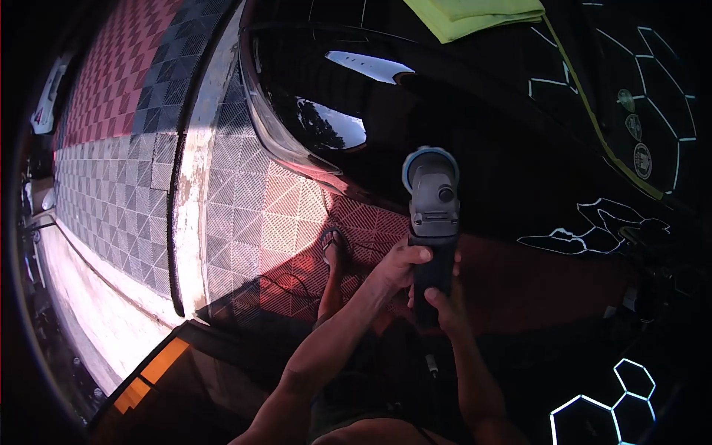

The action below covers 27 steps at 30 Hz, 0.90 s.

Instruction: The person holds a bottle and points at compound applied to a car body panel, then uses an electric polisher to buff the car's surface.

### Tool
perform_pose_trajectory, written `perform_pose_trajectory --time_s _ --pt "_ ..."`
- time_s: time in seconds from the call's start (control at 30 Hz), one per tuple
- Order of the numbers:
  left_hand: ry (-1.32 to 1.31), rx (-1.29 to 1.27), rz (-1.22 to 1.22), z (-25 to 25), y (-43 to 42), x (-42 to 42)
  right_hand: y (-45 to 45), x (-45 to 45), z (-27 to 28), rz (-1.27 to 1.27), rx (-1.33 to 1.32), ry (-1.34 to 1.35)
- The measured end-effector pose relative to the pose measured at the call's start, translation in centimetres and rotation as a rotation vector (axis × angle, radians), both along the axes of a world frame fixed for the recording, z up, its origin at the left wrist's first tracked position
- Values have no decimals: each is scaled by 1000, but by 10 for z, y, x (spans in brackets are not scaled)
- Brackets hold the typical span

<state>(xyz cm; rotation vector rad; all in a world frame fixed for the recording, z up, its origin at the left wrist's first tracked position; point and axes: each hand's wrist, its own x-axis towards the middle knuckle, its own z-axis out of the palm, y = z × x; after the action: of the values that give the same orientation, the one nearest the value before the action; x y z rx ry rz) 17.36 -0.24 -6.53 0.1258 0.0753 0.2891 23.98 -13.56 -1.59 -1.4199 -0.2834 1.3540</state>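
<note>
A handheld polisher (434, 200) with a grey head, a dark handle and a pale blue round pad rests against or just over the glossy black car body (475, 133). My left hand (400, 265) is wrapped round the near side of its body, thumb on top. Further back, my right hand (446, 302) grips the dark handle, thumb also on top. The pad's underside is hidden by the polisher's head. Sky and trees are reflected in the car's surface.
A yellow-green cloth (478, 16) lies on the car at the top. Checkered floor tiles (233, 215) cover the left side. A sandalled foot (333, 245) and a dark cable (285, 280) are on the floor below the car's edge. An orange-striped dark object (163, 360) stands lower left.
</note>
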Motion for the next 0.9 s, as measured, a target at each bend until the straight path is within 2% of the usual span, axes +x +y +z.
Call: perform_pose_trajectory --time_s 0.13,0.3,0.47,0.6,0.67,0.9 --pt "41 97 -110 10 -21 20 -35 1 -13 -147 57 55" --pt "71 108 -186 14 -54 28 -70 6 -4 -155 43 -3" --pt "149 165 -197 13 -83 29 -101 10 -8 -168 39 146" --pt "69 103 -139 6 -78 13 -91 1 -13 -172 -7 172" --pt "119 53 -96 -2 -74 5 -78 -1 -16 -111 10 3" --pt "-47 16 47 -12 -63 -5 -63 -4 -16 -9 -4 54"
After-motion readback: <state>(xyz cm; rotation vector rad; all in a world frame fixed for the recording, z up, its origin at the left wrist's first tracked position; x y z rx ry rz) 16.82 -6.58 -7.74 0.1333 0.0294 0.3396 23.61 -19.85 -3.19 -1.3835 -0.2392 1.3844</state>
